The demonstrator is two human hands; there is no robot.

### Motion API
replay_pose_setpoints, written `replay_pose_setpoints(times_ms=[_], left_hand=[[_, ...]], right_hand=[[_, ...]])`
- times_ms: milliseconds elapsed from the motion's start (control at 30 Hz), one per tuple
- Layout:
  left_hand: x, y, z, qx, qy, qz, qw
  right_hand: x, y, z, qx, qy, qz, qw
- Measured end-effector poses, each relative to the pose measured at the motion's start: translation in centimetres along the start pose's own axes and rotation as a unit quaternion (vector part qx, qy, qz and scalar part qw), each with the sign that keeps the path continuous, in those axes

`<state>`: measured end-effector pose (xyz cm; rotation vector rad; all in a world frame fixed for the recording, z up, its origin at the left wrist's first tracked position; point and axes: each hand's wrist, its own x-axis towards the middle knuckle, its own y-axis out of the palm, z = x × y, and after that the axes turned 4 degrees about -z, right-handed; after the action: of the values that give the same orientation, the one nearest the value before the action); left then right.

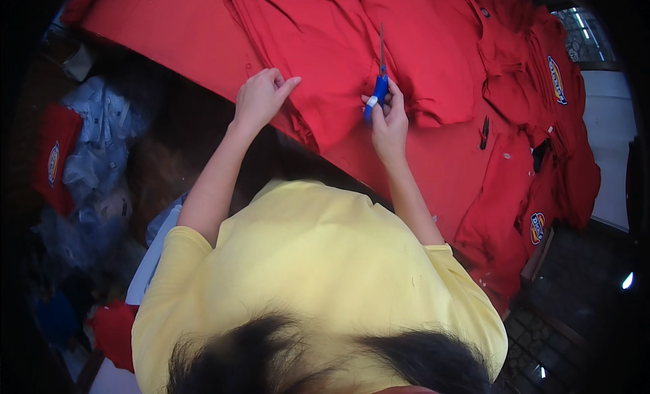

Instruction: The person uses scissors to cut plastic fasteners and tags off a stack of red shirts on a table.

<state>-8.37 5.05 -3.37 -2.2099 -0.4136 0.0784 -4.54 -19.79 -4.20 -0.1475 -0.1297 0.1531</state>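
My right hand (389,123) is closed around the blue handles of a pair of scissors (380,88), which has a white wrap near its lower end. Its thin blades point away from me, above a red garment (420,69) spread on the table. To the left, my left hand (261,99) hovers by the garment's near-left edge, fingers curled in and thumb sticking out to the right. Nothing shows in that hand, and whether it touches the cloth cannot be made out.
The red-covered table (183,48) runs diagonally before me. Small black snips (484,133) lie on its right part, beside a heap of red garments with patches (542,89). Down at the left are clear plastic bags (101,130) and a folded red garment (57,157).
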Motion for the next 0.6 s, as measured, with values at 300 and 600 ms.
replay_pose_setpoints(times_ms=[300, 600], left_hand=[[-1.4, -0.4, -0.4, -0.179, -0.029, -0.063, 0.981], [-9.1, 3.6, -3.5, -0.521, -0.203, 0.286, 0.778]], right_hand=[[-2.3, -1.4, -0.5, 0.131, 0.057, -0.050, 0.989], [-6.9, -2.2, 2.9, 0.141, 0.136, 0.035, 0.980]])
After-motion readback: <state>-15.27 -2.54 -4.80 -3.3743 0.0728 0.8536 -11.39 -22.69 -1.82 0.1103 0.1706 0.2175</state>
